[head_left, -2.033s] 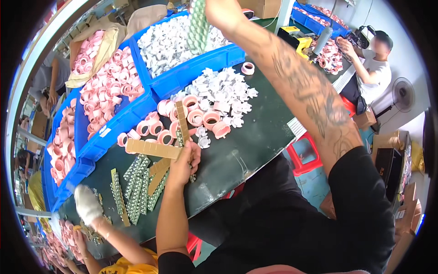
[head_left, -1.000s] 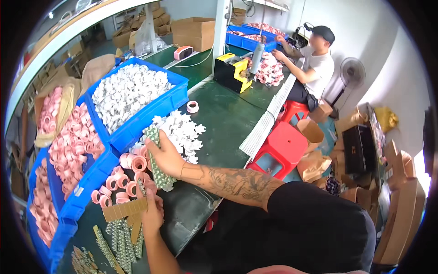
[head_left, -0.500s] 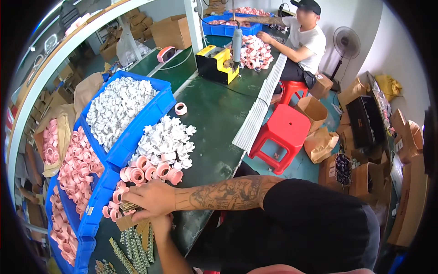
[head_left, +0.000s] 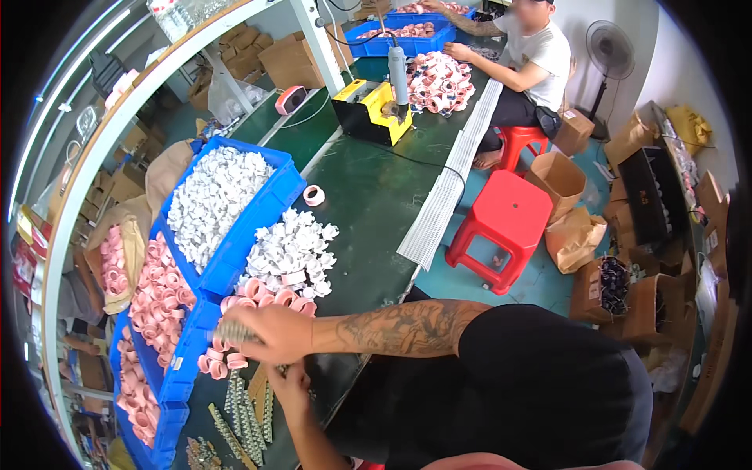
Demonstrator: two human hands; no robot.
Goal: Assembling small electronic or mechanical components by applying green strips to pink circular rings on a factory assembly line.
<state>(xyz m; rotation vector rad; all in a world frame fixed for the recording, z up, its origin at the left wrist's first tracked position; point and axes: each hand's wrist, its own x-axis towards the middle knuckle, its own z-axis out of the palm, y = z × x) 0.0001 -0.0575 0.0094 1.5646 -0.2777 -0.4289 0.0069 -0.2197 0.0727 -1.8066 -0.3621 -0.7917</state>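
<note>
The right hand (head_left: 270,333), clutching a blurred bundle (head_left: 236,332), has neared the left hand (head_left: 291,385) — whose grip I cannot tell — nearer the strips (head_left: 244,415), lower left, running steeply up-frame.

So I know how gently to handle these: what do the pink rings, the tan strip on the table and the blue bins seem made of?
Pink rings: probably rigid plastic, smooth satin; even colour, round shape kept where heaped. Tan strip: likely matt cardboard, from its flat, dull brown face, though thin wood is possible. Blue bins: seemingly moulded plastic, slightly glossy, with thick rims.
</note>
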